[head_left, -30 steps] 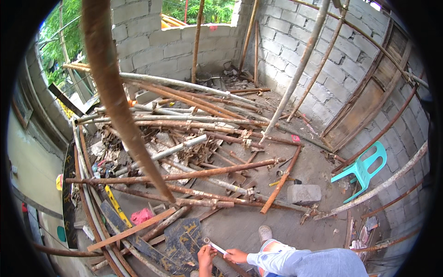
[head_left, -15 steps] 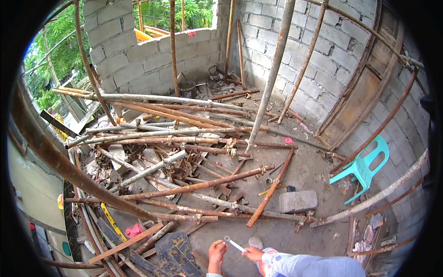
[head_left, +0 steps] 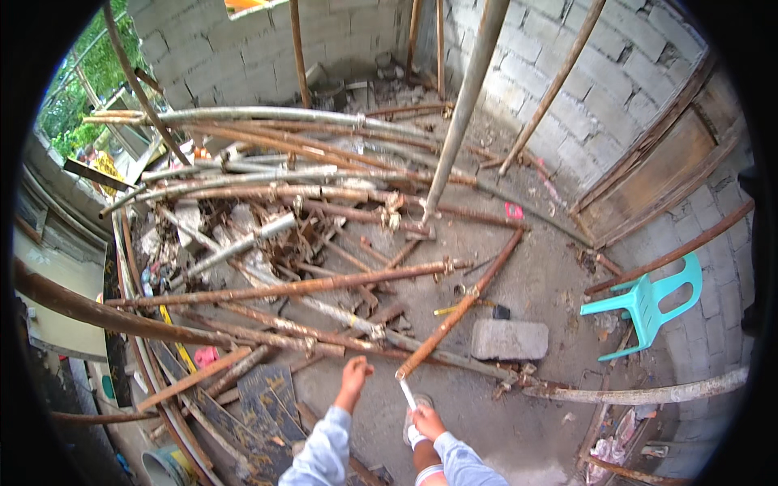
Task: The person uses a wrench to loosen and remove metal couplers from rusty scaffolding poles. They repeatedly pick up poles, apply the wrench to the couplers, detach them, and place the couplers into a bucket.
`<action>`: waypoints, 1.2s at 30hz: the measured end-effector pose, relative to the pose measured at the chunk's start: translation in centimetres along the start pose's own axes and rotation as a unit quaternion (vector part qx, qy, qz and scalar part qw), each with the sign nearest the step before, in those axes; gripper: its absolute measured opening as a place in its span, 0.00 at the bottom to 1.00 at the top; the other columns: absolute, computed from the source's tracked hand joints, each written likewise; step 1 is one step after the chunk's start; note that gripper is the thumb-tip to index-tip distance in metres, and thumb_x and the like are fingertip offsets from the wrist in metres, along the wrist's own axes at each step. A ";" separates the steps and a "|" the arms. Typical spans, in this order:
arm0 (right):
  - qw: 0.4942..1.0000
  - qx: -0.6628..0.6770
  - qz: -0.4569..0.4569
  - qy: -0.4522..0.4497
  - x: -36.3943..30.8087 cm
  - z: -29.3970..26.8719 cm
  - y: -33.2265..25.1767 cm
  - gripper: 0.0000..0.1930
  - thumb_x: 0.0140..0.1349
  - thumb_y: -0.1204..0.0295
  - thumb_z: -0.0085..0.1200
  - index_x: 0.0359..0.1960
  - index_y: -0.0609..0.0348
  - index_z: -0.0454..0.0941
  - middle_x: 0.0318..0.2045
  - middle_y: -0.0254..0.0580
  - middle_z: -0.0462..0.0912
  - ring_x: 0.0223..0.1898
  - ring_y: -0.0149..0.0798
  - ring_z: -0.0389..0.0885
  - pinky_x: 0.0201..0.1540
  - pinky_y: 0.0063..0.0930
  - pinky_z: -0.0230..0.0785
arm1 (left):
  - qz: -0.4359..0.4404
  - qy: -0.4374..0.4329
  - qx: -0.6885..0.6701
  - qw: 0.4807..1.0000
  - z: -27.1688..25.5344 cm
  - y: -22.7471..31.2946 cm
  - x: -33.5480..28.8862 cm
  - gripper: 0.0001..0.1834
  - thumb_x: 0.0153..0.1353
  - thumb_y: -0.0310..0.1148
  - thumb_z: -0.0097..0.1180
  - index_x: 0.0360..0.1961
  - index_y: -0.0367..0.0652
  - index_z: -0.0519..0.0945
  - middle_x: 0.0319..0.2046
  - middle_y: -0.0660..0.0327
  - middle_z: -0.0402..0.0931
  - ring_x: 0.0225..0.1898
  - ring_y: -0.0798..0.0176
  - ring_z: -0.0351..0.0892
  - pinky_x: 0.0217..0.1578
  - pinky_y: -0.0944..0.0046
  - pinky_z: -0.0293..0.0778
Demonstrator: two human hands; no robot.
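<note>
My right hand [head_left: 425, 421] grips a silvery ring wrench [head_left: 408, 394] by its lower part. Its ring end points away from me and, in this view, overlaps the near end of a rusty pipe [head_left: 454, 324]; whether they touch I cannot tell. To the left, my left hand [head_left: 352, 382] is raised with its fingers curled in. Whatever those fingers hold, if anything, is hidden. Beyond both hands, rusty and grey scaffold pipes [head_left: 292, 285] lie in a crossed heap, several with clamps [head_left: 393, 212] on them.
A concrete block [head_left: 510, 339] lies right of the rusty pipe. Farther right, a turquoise plastic chair [head_left: 644, 306] leans over by the block wall. An upright pole [head_left: 464, 113] rises ahead. Dark boards [head_left: 263, 397], a yellow level [head_left: 181, 348] and a bucket [head_left: 166, 466] are at lower left.
The view has shifted down and turned slightly. Both hands now reach farther forward, with more of the left sleeve showing. The wrench, still in my right hand, has come close to the rusty pipe's end.
</note>
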State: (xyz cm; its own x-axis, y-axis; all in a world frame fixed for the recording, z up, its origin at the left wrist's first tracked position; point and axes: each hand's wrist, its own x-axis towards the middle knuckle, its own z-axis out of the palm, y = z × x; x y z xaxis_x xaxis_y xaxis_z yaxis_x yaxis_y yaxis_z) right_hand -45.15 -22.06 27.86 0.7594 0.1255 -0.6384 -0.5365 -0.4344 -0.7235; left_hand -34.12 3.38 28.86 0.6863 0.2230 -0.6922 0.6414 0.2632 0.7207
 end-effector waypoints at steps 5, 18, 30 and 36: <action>0.980 0.178 0.086 0.027 0.8 -7.0 2.3 0.11 0.73 0.68 0.48 0.38 0.62 0.79 0.21 0.31 0.75 0.18 0.26 0.71 0.20 0.26 0.65 | -0.002 -0.018 0.063 0.998 3.7 -1.4 8.4 0.17 0.71 0.44 0.53 0.52 0.46 0.78 0.37 0.64 0.84 0.37 0.69 0.81 0.28 0.69 0.67; 0.974 0.176 0.139 0.032 5.0 -18.1 5.6 0.08 0.70 0.68 0.54 0.37 0.61 0.79 0.20 0.32 0.73 0.17 0.26 0.69 0.19 0.25 0.63 | 0.090 0.074 0.411 0.904 7.8 -4.3 13.5 0.17 0.57 0.43 0.61 0.40 0.40 0.82 0.39 0.46 0.85 0.46 0.42 0.83 0.50 0.50 0.77; 0.993 0.079 0.086 -0.031 12.9 -18.2 -1.7 0.07 0.69 0.69 0.54 0.35 0.58 0.78 0.17 0.29 0.70 0.14 0.25 0.67 0.15 0.25 0.57 | 0.032 0.132 0.418 0.898 1.5 -3.5 10.8 0.16 0.58 0.43 0.61 0.39 0.42 0.83 0.40 0.48 0.84 0.46 0.45 0.83 0.50 0.51 0.77; 0.994 0.033 0.054 -0.089 17.6 -13.6 -4.5 0.06 0.69 0.71 0.52 0.37 0.59 0.78 0.18 0.29 0.70 0.15 0.24 0.65 0.16 0.23 0.56 | 0.012 0.192 0.393 0.899 -4.5 -4.1 11.3 0.16 0.57 0.42 0.59 0.41 0.41 0.82 0.40 0.45 0.83 0.46 0.41 0.82 0.50 0.49 0.77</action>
State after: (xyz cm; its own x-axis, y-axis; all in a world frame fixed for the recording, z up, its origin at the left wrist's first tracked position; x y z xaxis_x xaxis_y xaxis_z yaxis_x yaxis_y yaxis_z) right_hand -24.32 -30.03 23.49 0.6211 0.2402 -0.7460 -0.6392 -0.3955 -0.6595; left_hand -30.57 9.03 17.88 0.6315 0.5675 -0.5283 0.7753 -0.4579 0.4349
